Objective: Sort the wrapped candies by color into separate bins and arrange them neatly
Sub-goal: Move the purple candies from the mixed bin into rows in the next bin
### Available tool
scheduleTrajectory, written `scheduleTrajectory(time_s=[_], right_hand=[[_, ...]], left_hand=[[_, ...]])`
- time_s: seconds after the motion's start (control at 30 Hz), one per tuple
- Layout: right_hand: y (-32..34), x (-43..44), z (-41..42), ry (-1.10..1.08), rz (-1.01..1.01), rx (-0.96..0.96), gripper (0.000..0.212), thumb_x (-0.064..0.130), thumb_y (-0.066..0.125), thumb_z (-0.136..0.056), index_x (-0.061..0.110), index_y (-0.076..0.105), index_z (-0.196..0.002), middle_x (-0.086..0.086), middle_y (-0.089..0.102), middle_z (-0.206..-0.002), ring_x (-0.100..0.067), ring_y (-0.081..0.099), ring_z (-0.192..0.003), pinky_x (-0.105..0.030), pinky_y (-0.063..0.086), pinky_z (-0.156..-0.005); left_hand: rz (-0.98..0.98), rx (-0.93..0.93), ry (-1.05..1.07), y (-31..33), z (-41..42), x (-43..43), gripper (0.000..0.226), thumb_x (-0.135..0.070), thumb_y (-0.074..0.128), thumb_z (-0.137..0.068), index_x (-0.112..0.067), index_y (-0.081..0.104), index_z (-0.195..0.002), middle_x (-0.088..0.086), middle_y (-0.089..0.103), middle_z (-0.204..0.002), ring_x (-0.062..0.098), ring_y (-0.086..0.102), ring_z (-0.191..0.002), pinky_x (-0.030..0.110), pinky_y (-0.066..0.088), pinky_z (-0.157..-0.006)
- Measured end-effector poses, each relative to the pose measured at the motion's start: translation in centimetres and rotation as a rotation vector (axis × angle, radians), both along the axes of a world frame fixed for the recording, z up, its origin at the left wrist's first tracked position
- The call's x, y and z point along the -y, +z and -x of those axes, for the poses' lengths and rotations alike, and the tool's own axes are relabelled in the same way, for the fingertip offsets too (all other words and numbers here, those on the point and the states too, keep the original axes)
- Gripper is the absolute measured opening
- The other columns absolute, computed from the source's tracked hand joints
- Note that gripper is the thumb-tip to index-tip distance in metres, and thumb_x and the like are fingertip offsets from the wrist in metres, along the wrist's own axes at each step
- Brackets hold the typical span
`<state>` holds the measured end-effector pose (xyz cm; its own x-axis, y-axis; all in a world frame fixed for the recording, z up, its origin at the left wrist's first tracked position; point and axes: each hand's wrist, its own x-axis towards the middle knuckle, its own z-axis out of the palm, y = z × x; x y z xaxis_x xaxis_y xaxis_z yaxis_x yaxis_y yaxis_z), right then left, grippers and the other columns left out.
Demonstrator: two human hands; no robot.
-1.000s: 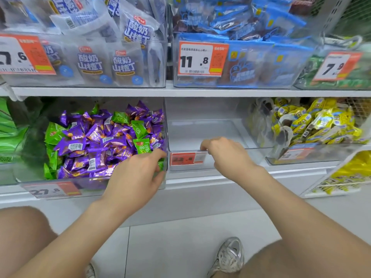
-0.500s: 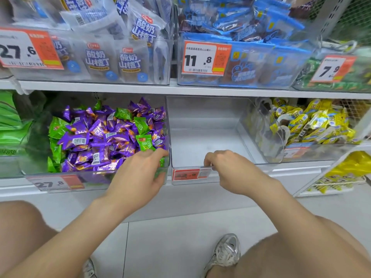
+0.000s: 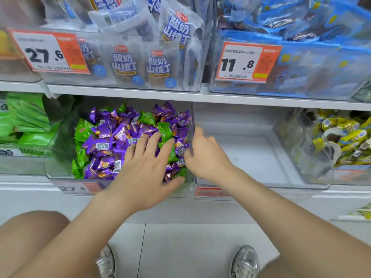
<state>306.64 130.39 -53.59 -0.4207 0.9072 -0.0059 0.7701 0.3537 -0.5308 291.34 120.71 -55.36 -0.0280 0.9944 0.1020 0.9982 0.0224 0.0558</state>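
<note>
A clear bin (image 3: 60, 169) on the lower shelf holds a mixed heap of purple wrapped candies (image 3: 104, 145) and green wrapped candies (image 3: 147, 118). My left hand (image 3: 144, 169) lies on the heap's right front part, fingers spread and straight, touching purple and green wrappers. My right hand (image 3: 206, 157) is at the bin's right wall, thumb tip against the candies by that wall. Blur hides whether it holds anything. Right of this wall stands an empty clear bin (image 3: 251, 157).
A bin of yellow candies (image 3: 341, 141) sits at the right, green packs (image 3: 24, 121) at the left. The upper shelf carries bins of white bags (image 3: 124, 63) and blue packs (image 3: 301, 63) with orange price tags. My shoes (image 3: 245, 261) rest on the tiled floor below.
My left hand rose from the mixed bin's front rim onto the candies and spread its fingers. My right hand left the empty bin's front edge and moved left to the dividing wall.
</note>
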Motion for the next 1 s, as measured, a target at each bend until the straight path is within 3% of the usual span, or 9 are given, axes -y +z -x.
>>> scheduleTrajectory(time_s=[0.13, 0.4, 0.47, 0.57, 0.67, 0.73, 0.83, 1.0], right_hand=[[-0.7, 0.0, 0.2, 0.021, 0.041, -0.051, 0.059, 0.01, 0.05, -0.088, 0.013, 0.032, -0.144, -0.019, 0.065, -0.099, -0.046, 0.062, -0.094, -0.05, 0.057, -0.081], [-0.7, 1.3, 0.1, 0.061, -0.004, 0.021, 0.049, 0.004, 0.049, -0.093, 0.005, 0.028, -0.138, -0.008, 0.048, -0.078, -0.04, 0.053, -0.078, -0.047, 0.055, -0.074], [-0.5, 0.9, 0.0, 0.058, -0.009, 0.054, 0.044, 0.008, 0.05, -0.095, 0.003, 0.03, -0.134, -0.01, 0.051, -0.079, -0.042, 0.057, -0.08, -0.045, 0.052, -0.07], [-0.2, 0.4, -0.2, 0.018, -0.027, 0.093, 0.033, 0.022, 0.054, -0.093, 0.008, 0.041, -0.12, -0.019, 0.063, -0.097, -0.046, 0.061, -0.094, -0.048, 0.055, -0.077], [0.3, -0.4, 0.0, 0.037, -0.317, 0.217, 0.041, 0.037, 0.055, -0.092, 0.008, 0.053, -0.122, -0.017, 0.062, -0.111, -0.043, 0.058, -0.105, -0.048, 0.052, -0.089], [0.9, -1.1, 0.7, 0.157, -0.495, 0.18, 0.037, 0.028, 0.054, -0.091, 0.008, 0.061, -0.122, -0.014, 0.06, -0.114, -0.039, 0.056, -0.106, -0.048, 0.049, -0.093], [0.8, -1.5, 2.3, 0.385, -0.453, 0.109, 0.033, 0.014, 0.054, -0.087, 0.016, 0.07, -0.116, -0.007, 0.065, -0.108, -0.032, 0.063, -0.104, -0.045, 0.054, -0.089], [-1.2, -1.1, 5.4, 0.438, -0.357, 0.201, 0.035, 0.027, 0.059, -0.092, 0.016, 0.057, -0.125, -0.007, 0.061, -0.109, -0.032, 0.061, -0.106, -0.045, 0.055, -0.084]], left_hand=[[0.191, 0.007, -0.006, -0.6, 1.0, -0.7, 0.103, -0.09, 0.004, -0.078, -0.034, -0.003, -0.165, 0.007, -0.009, -0.173, 0.034, -0.008, -0.159, 0.055, 0.009, -0.126], [0.259, -0.03, -0.033, -0.2, 0.0, 1.0, 0.105, -0.083, -0.009, -0.071, -0.032, -0.002, -0.163, 0.002, -0.003, -0.173, 0.041, -0.009, -0.158, 0.057, 0.013, -0.126], [0.252, -0.045, -0.029, 0.2, 0.0, 1.1, 0.101, -0.084, -0.002, -0.077, -0.031, 0.01, -0.163, 0.001, 0.007, -0.172, 0.039, -0.001, -0.158, 0.057, 0.015, -0.124], [0.16, -0.063, -0.041, 0.9, 1.0, 0.5, 0.073, -0.077, 0.033, -0.095, -0.03, 0.041, -0.15, -0.004, 0.032, -0.161, 0.029, 0.022, -0.151, 0.054, 0.024, -0.117], [-0.009, -0.038, 0.017, 1.6, 2.3, -0.7, 0.049, -0.064, 0.055, -0.094, -0.033, 0.056, -0.132, -0.005, 0.043, -0.141, 0.026, 0.04, -0.131, 0.049, 0.038, -0.103], [-0.07, 0.004, 0.112, 1.8, 3.0, -1.2, 0.046, -0.057, 0.062, -0.091, -0.03, 0.058, -0.128, 0.001, 0.045, -0.131, 0.03, 0.043, -0.121, 0.048, 0.046, -0.096], [-0.013, 0.0, 0.265, 1.2, 4.2, -1.2, 0.061, -0.058, 0.067, -0.088, -0.02, 0.049, -0.132, 0.009, 0.042, -0.126, 0.037, 0.043, -0.114, 0.05, 0.051, -0.089], [0.075, 0.142, 0.181, -0.3, 5.9, -1.6, 0.077, -0.054, 0.074, -0.087, -0.02, 0.043, -0.149, 0.007, 0.044, -0.129, 0.035, 0.05, -0.111, 0.046, 0.048, -0.096]])
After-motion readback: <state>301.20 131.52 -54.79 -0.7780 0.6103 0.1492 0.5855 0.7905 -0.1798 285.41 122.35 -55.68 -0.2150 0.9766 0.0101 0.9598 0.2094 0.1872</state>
